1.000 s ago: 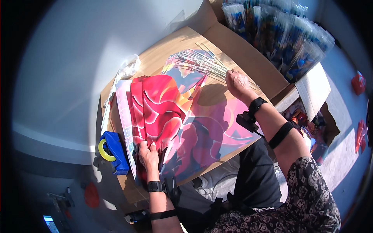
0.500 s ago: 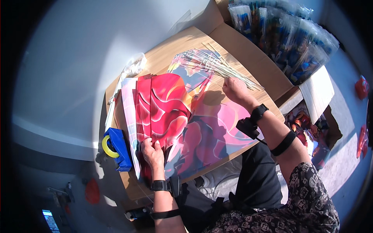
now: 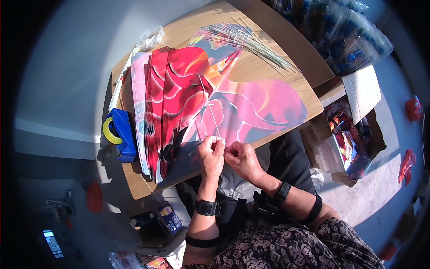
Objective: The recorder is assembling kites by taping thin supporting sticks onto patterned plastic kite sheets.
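Observation:
My left hand [image 3: 211,154] is closed in a pinch on the lower end of a thin pale stick [image 3: 213,115], which slants up over the printed sheets. Close beside it, my right hand [image 3: 245,161] has its thumb and fingers pressed together; what they hold is too small to make out. Beyond the hands lies a fanned stack of red printed sheets [image 3: 177,89]. A pink and grey petal-shaped sheet [image 3: 264,101] lies flat to its right. Further off, a loose bundle of thin sticks [image 3: 253,45] rests on the table [image 3: 295,94].
A blue tape dispenser [image 3: 123,134] with yellow tape sits at the table's left edge. A clear plastic tub [image 3: 150,38] stands at the far left. On the right are plastic-bagged goods [image 3: 347,42] and an open cardboard box [image 3: 376,134] of colourful packets.
My right hand has come back from the stick bundle to the near edge. My left hand has left the red sheets and now holds a stick beside it. The view has shifted.

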